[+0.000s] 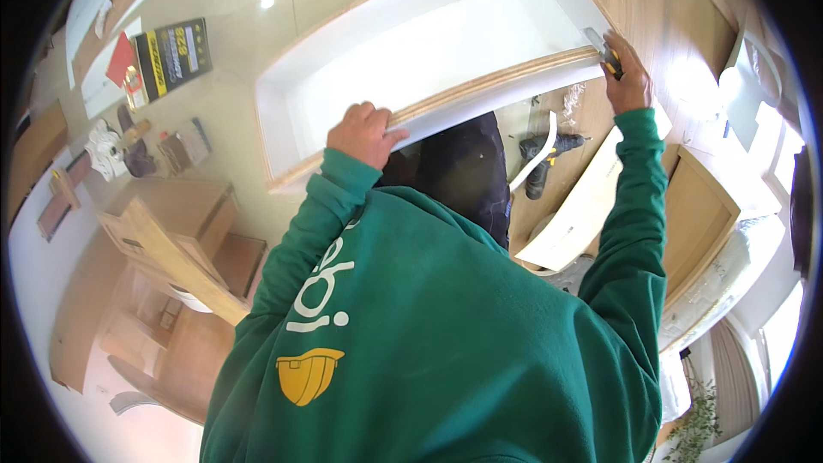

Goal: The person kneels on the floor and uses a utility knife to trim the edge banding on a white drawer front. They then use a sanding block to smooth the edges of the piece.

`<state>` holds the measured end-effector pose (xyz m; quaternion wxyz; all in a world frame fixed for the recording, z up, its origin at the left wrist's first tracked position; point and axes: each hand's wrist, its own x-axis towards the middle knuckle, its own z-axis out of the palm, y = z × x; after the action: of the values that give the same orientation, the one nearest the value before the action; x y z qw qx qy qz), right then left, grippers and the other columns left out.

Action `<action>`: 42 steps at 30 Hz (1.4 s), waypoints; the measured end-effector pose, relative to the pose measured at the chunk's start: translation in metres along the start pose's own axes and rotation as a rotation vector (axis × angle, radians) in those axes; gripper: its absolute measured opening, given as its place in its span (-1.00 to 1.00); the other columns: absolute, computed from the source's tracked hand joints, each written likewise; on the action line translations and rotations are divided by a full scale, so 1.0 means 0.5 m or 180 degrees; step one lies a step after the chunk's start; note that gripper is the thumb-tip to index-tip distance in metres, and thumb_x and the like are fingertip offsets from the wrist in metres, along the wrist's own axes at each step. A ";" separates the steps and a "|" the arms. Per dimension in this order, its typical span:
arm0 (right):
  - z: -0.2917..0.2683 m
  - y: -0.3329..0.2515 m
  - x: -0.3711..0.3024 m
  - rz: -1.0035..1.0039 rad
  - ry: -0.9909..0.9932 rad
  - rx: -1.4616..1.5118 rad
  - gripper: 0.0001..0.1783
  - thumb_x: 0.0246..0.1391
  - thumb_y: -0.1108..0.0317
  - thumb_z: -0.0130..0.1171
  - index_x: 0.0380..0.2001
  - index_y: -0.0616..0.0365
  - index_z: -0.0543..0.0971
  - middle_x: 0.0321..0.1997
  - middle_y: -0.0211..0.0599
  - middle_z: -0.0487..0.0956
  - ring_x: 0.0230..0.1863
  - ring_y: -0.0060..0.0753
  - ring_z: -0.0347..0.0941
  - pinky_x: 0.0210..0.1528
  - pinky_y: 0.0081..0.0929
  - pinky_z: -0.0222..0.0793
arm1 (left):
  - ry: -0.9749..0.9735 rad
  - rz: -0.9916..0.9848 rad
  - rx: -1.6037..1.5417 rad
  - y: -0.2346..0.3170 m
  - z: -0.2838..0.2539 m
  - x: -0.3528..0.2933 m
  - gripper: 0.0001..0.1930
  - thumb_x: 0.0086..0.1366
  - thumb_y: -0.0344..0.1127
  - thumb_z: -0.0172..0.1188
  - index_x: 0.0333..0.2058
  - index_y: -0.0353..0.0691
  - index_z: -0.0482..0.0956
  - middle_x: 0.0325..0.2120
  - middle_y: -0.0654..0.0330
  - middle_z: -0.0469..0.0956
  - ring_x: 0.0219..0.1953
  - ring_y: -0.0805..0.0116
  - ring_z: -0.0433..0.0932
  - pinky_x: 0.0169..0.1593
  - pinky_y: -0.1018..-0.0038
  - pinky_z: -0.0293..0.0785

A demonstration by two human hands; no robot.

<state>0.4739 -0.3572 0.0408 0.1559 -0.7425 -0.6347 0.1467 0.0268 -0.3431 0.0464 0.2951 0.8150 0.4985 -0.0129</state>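
Observation:
A long open box of white panels with bare wooden edges [501, 84] lies slantwise in front of me, its white inside facing up. My left hand [364, 133] is closed over the near edge toward its left end, thumb on the outer side. At the right end of that same edge, my right hand [631, 77] grips a utility knife [611, 61] with grey and yellow parts. The knife's front end lies at the box's right corner; its blade tip is too small to make out. Green sleeves cover both forearms.
Right of my legs, a cordless drill [540, 173] lies beside a curved white strip [533, 167] and a pale panel [576, 210]. A black and yellow package [178, 58] lies far left. Wooden furniture [180, 210] stands at left, and a wooden panel [699, 214] at right.

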 end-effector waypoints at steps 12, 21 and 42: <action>0.154 -0.447 -0.207 0.0031 -0.0509 0.1276 -0.40 -0.11 0.67 0.10 0.09 0.13 0.55 -0.10 -0.08 0.53 -0.18 -0.09 0.51 -0.09 -0.26 0.45 | 0.0409 0.0126 -0.0709 -0.035 0.048 -0.093 -0.58 0.03 -0.34 0.40 -0.09 -0.18 0.53 -0.37 0.16 0.51 -0.25 0.10 0.48 -0.17 0.23 0.43; 0.170 -0.521 -0.170 -0.0202 -0.1066 0.0445 -0.23 -0.44 0.70 0.22 0.04 0.02 0.63 0.02 -0.13 0.44 -0.25 -0.23 0.47 -0.17 -0.26 0.38 | 0.0337 -0.0184 -0.0166 -0.152 -0.009 -0.141 -0.45 0.02 -0.34 0.40 0.06 -0.14 0.54 -0.27 0.23 0.54 -0.24 0.18 0.51 -0.12 0.25 0.40; 0.221 -0.592 -0.165 -0.0198 -0.1383 0.0850 -0.37 -0.16 0.64 0.26 0.10 0.11 0.58 -0.34 -0.21 0.54 -0.37 -0.16 0.52 -0.30 -0.29 0.47 | 0.0977 0.0354 -0.0473 -0.176 -0.005 -0.121 -0.66 0.12 -0.30 0.22 -0.09 0.09 0.69 -0.04 0.16 0.60 -0.03 0.18 0.60 0.06 0.23 0.44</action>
<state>0.1501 -0.3909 0.0659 0.1170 -0.6465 -0.6509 0.3804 -0.0767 -0.3618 0.0261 0.2752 0.8097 0.4914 0.1649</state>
